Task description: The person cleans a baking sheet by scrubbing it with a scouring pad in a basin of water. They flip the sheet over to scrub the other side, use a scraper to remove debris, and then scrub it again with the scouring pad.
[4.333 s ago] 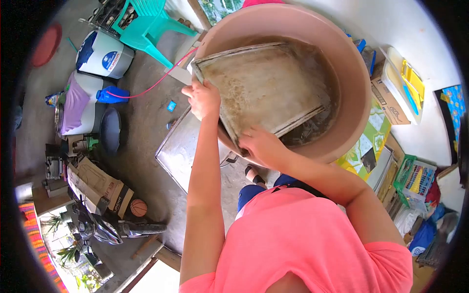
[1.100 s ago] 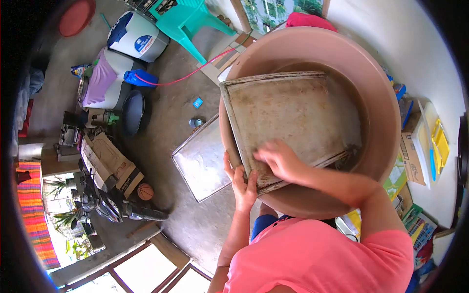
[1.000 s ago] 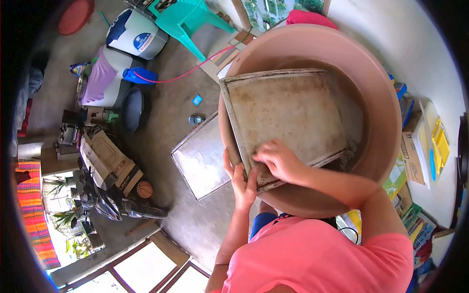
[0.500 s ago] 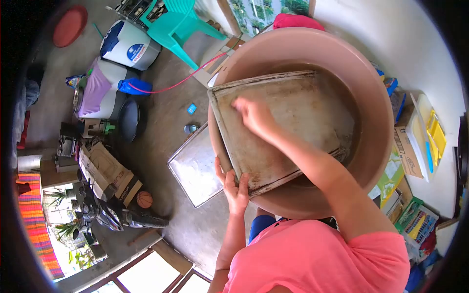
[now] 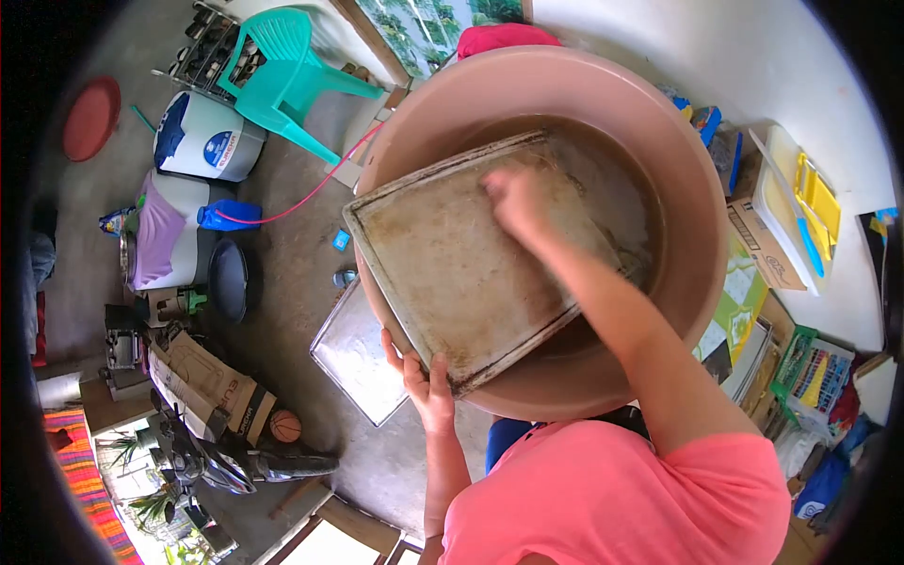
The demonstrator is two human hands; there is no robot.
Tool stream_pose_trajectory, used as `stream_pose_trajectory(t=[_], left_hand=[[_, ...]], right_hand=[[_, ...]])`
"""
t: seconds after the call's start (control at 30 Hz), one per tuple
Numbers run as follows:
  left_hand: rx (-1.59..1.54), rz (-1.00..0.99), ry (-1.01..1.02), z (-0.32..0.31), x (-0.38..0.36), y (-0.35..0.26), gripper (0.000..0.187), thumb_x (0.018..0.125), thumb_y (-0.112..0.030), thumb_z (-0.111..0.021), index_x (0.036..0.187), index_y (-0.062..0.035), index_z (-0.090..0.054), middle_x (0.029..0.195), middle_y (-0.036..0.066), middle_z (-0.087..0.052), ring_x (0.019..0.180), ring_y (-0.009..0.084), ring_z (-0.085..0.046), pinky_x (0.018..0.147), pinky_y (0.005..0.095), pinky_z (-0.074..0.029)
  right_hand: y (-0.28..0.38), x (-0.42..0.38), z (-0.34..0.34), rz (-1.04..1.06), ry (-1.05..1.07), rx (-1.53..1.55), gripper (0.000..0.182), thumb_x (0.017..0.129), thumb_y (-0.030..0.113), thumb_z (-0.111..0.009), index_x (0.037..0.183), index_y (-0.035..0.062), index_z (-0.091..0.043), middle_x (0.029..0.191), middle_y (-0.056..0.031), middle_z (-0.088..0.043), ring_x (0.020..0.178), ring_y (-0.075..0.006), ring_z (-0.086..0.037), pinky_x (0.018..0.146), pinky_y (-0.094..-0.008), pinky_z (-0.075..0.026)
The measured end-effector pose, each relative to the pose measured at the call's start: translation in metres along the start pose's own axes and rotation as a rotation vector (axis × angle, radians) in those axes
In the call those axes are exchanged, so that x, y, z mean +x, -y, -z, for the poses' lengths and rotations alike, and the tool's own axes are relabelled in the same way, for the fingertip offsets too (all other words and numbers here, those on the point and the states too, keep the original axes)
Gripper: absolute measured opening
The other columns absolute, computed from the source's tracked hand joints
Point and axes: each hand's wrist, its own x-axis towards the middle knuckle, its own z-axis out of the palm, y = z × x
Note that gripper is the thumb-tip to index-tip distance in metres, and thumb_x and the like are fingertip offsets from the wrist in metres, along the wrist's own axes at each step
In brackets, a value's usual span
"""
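A worn, stained rectangular baking tray (image 5: 443, 282) rests tilted across the big pinkish-brown basin (image 5: 695, 235), its far end down by the murky water (image 5: 626, 184). My left hand (image 5: 428, 391) grips the tray's near left corner, thumb on top and fingers around the outer edge. Over the upper middle of the tray, my right hand (image 5: 520, 205) is closed and pressed to its surface, slightly blurred. Whatever lies in those fingers is hidden. A second, shinier tray (image 5: 363, 363) is on the floor, left of the basin.
A teal plastic chair (image 5: 282, 85) stands at the upper left, near a white washing machine (image 5: 212, 137). A pink hose (image 5: 320, 184) crosses the floor from a blue container (image 5: 231, 215). Cardboard boxes (image 5: 212, 377) and a basketball (image 5: 284, 426) are at left; a plastic crate (image 5: 815, 377) is at right.
My right hand has shifted right across the tray, away from its left edge. My left hand keeps its grip on the corner. The whole view has turned and shifted slightly.
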Motion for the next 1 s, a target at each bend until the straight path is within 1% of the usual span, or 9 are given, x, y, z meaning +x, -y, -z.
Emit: stream_pose_trajectory(t=[0.1, 0.2, 0.27, 0.37, 0.53, 0.63, 0.77, 0.87, 1.0], left_hand=[[-0.079, 0.07, -0.008, -0.002, 0.0, -0.001, 0.024, 0.081, -0.013, -0.06, 0.099, 0.0029, -0.061, 0.155, 0.013, -0.011, 0.138, 0.0227, -0.022, 0.106, 0.036, -0.025], [-0.035, 0.003, -0.03, -0.005, 0.002, -0.008, 0.021, 0.081, -0.009, -0.06, 0.098, 0.0038, -0.06, 0.154, 0.018, -0.012, 0.141, 0.0287, -0.018, 0.109, 0.0391, -0.022], [-0.076, 0.019, -0.013, -0.003, 0.002, 0.003, 0.02, 0.081, -0.01, -0.06, 0.097, 0.0036, -0.06, 0.154, 0.018, -0.012, 0.14, 0.0286, -0.019, 0.109, 0.039, -0.021], [-0.04, 0.003, -0.029, -0.003, 0.002, -0.002, 0.019, 0.081, -0.011, -0.061, 0.094, 0.0028, -0.06, 0.154, 0.017, -0.012, 0.14, 0.028, -0.02, 0.109, 0.0392, -0.021], [-0.049, -0.021, -0.06, -0.005, 0.0, 0.001, 0.015, 0.082, -0.012, -0.061, 0.089, 0.0015, -0.059, 0.154, 0.016, -0.015, 0.138, 0.027, -0.023, 0.108, 0.0394, -0.023], [-0.056, -0.021, -0.067, -0.005, 0.0, 0.001, 0.015, 0.082, -0.012, -0.061, 0.089, 0.0014, -0.059, 0.154, 0.016, -0.016, 0.138, 0.0267, -0.023, 0.107, 0.0387, -0.024], [-0.07, 0.005, -0.042, -0.003, 0.0, -0.003, 0.019, 0.082, -0.011, -0.06, 0.094, 0.0028, -0.06, 0.154, 0.017, -0.015, 0.138, 0.0261, -0.024, 0.107, 0.0377, -0.026], [-0.087, 0.017, -0.021, -0.004, 0.003, -0.009, 0.023, 0.082, -0.012, -0.06, 0.099, 0.0039, -0.061, 0.154, 0.017, -0.014, 0.138, 0.0253, -0.023, 0.107, 0.0373, -0.026], [-0.109, 0.029, 0.019, 0.003, 0.002, -0.004, 0.027, 0.082, -0.014, -0.061, 0.101, 0.0046, -0.062, 0.154, 0.018, -0.012, 0.139, 0.0249, -0.022, 0.107, 0.0374, -0.025]], right_hand=[[-0.091, 0.058, 0.04, -0.236, -0.189, -0.292, 0.02, 0.076, 0.0, -0.058, 0.093, 0.0015, -0.068, 0.092, -0.0208, -0.065, 0.092, -0.036, -0.062, 0.08, -0.0424, -0.05], [-0.025, 0.036, 0.01, -0.107, 0.031, -0.348, 0.018, 0.078, 0.003, -0.059, 0.094, 0.0023, -0.068, 0.097, -0.023, -0.062, 0.097, -0.0379, -0.059, 0.083, -0.0442, -0.05], [0.021, -0.004, -0.037, 0.087, -0.08, -0.1, 0.019, 0.079, 0.004, -0.059, 0.096, 0.0041, -0.068, 0.097, -0.0238, -0.06, 0.094, -0.0389, -0.058, 0.081, -0.0474, -0.049], [0.036, 0.001, -0.025, -0.025, -0.038, -0.011, 0.022, 0.078, 0.004, -0.059, 0.098, 0.0068, -0.069, 0.101, -0.0248, -0.059, 0.091, -0.0401, -0.058, 0.08, -0.0489, -0.048], [-0.09, 0.071, 0.014, 0.011, -0.193, -0.289, 0.025, 0.078, 0.002, -0.056, 0.096, 0.011, -0.071, 0.1, -0.0125, -0.065, 0.09, -0.035, -0.058, 0.084, -0.0443, -0.049], [-0.137, 0.075, 0.052, -0.096, -0.217, -0.378, 0.022, 0.077, 0.002, -0.057, 0.091, 0.0106, -0.072, 0.097, -0.0131, -0.066, 0.092, -0.0343, -0.059, 0.083, -0.044, -0.05], [-0.114, 0.05, 0.059, -0.207, -0.181, -0.38, 0.02, 0.075, 0.001, -0.058, 0.087, 0.0099, -0.071, 0.094, -0.0147, -0.065, 0.093, -0.034, -0.059, 0.081, -0.0446, -0.05], [-0.086, 0.014, 0.05, -0.044, -0.087, -0.296, 0.018, 0.074, -0.001, -0.057, 0.084, 0.0087, -0.068, 0.093, -0.0155, -0.063, 0.093, -0.0367, -0.059, 0.081, -0.0461, -0.05], [-0.131, 0.05, 0.056, -0.239, -0.095, -0.351, 0.019, 0.075, 0.0, -0.058, 0.089, 0.0093, -0.068, 0.097, -0.0156, -0.063, 0.093, -0.0373, -0.059, 0.081, -0.0472, -0.05]])
